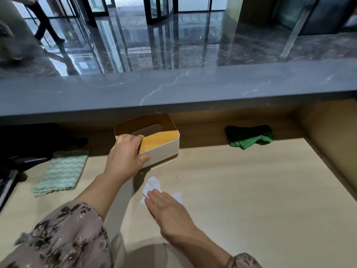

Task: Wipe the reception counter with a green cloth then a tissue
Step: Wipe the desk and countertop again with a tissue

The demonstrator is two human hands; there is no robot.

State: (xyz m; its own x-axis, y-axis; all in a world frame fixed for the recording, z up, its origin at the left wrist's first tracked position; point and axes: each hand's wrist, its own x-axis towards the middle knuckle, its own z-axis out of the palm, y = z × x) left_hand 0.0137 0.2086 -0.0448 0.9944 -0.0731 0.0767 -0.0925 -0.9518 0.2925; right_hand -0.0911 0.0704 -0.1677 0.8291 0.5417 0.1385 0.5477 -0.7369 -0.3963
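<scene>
The left hand [125,155] holds the near corner of the white box [164,151], with fingers bent over its edge and the thumb on its side. The right hand [168,209] lies flat, fingers straight, pressing a white tissue [153,183] on the pale desk [251,190], just in front of the box. The green cloth [251,139] sits folded at the back right, under the grey counter [173,89]. A striped cloth [61,173] lies to the left.
</scene>
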